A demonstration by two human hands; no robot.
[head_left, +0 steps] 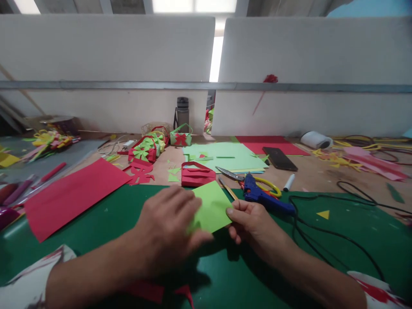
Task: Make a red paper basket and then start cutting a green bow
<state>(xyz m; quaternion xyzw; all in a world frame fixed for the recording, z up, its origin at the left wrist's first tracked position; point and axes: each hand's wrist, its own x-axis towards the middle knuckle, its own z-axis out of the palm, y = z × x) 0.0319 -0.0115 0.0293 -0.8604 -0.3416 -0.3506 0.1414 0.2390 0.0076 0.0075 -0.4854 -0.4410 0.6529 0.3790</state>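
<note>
A light green paper square [213, 205] lies on the dark green cutting mat [96, 227] in front of me. My left hand [167, 229] rests palm down on its left part, fingers pressed flat against the paper. My right hand [252, 223] pinches the square's right edge between thumb and fingers. Just beyond the square stands a red paper basket [197, 174] with slit sides. A pencil [228, 189] lies by the square's far corner.
A blue glue gun [262, 195] with a black cord [322, 231] and yellow-handled scissors [244, 178] lie right of the square. A red sheet [72, 195] sits left. Farther back are green sheets [225, 155], a phone [279, 159], finished baskets [148, 148], a bottle [182, 112] and a tape roll [316, 139].
</note>
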